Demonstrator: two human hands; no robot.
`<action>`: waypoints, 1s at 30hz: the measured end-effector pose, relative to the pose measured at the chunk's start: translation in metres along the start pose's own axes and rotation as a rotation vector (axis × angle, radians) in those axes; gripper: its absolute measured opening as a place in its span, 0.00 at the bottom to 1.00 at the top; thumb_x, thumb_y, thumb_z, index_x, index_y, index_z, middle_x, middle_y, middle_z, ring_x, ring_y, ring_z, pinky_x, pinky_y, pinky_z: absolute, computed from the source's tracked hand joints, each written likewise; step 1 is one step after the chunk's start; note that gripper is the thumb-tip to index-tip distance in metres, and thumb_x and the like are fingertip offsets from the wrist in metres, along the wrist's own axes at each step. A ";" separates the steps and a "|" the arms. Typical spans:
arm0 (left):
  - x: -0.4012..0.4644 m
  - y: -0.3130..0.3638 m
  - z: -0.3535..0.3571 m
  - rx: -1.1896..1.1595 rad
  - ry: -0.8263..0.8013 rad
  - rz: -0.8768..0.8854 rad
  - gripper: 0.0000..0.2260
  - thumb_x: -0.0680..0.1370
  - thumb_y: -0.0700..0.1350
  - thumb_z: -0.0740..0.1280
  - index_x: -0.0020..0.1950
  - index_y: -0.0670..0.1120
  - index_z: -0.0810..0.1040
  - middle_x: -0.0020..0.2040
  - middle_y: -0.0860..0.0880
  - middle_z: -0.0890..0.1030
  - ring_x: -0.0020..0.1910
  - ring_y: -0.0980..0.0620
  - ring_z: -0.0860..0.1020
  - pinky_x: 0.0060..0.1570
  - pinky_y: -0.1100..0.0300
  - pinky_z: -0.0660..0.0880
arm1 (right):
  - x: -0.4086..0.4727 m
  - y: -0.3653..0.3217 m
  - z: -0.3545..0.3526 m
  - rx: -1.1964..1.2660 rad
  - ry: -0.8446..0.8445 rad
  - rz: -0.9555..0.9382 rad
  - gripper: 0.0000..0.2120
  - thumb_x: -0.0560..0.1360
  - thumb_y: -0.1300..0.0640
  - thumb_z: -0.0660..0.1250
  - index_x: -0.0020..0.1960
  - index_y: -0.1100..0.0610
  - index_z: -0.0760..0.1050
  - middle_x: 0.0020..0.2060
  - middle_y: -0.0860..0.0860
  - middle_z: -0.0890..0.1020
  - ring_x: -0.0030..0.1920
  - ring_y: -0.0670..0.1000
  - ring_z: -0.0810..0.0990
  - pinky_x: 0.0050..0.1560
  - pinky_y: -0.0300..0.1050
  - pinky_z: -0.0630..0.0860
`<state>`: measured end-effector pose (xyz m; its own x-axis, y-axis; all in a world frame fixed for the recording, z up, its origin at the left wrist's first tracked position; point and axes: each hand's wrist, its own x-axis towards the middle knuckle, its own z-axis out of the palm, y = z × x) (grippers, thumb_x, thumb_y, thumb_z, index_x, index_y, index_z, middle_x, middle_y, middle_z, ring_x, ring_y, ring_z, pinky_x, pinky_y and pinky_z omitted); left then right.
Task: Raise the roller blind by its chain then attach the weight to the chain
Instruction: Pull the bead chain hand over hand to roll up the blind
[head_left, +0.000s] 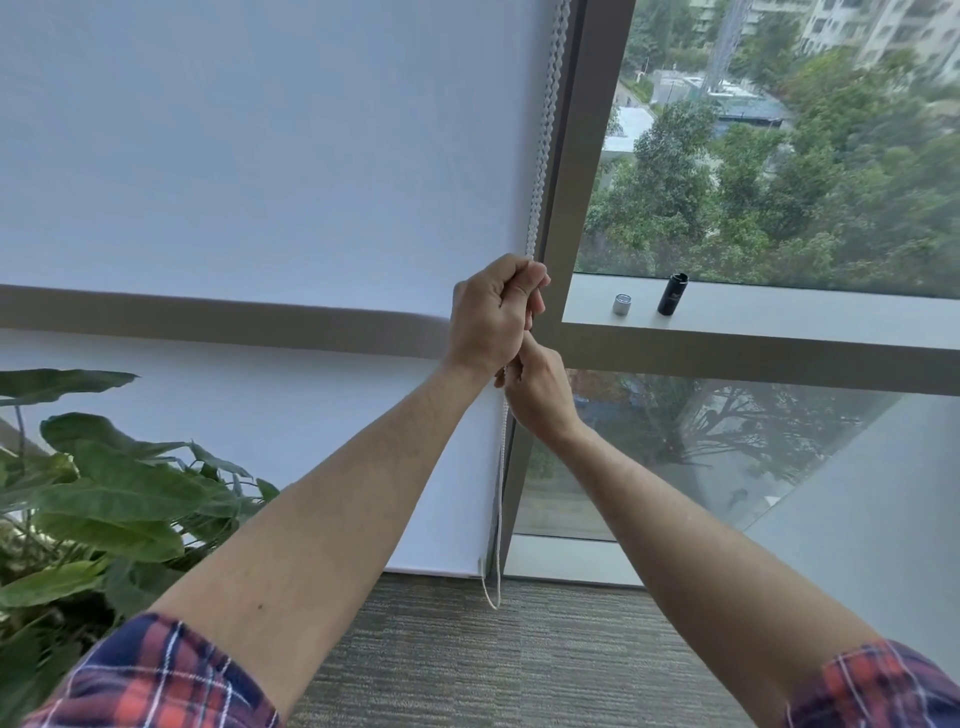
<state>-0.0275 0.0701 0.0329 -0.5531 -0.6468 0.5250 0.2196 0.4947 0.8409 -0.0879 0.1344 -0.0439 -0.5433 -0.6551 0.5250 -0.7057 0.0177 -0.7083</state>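
Observation:
A white roller blind (270, 156) covers the left window down to near the floor, its bottom bar (441, 571) just above the carpet. The white bead chain (543, 156) hangs along the blind's right edge and loops near the floor (493, 597). My left hand (493, 312) is a fist shut on the chain at sill height. Directly below it, my right hand (540, 395) also grips the chain. A black cylindrical weight (672, 294) and a small silver cap (622, 304) stand on the window ledge (779, 317) to the right.
A grey window frame post (571, 182) stands right of the chain. A large-leafed green plant (104, 499) fills the lower left. Grey carpet (467, 665) covers the floor. Trees and buildings show through the right-hand glass.

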 end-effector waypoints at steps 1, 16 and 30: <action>-0.002 -0.001 -0.001 0.002 -0.004 -0.003 0.10 0.82 0.43 0.65 0.42 0.42 0.80 0.28 0.54 0.77 0.25 0.56 0.73 0.28 0.63 0.72 | -0.002 0.001 0.001 -0.010 -0.014 -0.003 0.12 0.73 0.67 0.54 0.42 0.53 0.71 0.27 0.41 0.74 0.29 0.43 0.75 0.30 0.34 0.67; -0.035 0.003 -0.005 -0.003 0.000 0.011 0.11 0.82 0.41 0.63 0.42 0.40 0.79 0.30 0.53 0.75 0.30 0.61 0.72 0.36 0.67 0.71 | 0.044 -0.059 -0.077 0.780 -0.027 0.167 0.11 0.75 0.68 0.58 0.51 0.63 0.78 0.46 0.61 0.82 0.41 0.55 0.82 0.44 0.47 0.79; -0.070 -0.025 -0.009 0.116 -0.196 -0.126 0.18 0.79 0.38 0.58 0.32 0.55 0.73 0.26 0.56 0.75 0.25 0.60 0.71 0.28 0.68 0.67 | 0.026 -0.087 -0.030 0.645 0.146 0.128 0.19 0.84 0.52 0.56 0.34 0.48 0.69 0.25 0.44 0.65 0.24 0.44 0.60 0.25 0.39 0.57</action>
<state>0.0127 0.0977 -0.0241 -0.7177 -0.5884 0.3725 0.0518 0.4883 0.8711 -0.0545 0.1390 0.0457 -0.6926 -0.5684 0.4441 -0.2429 -0.3960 -0.8856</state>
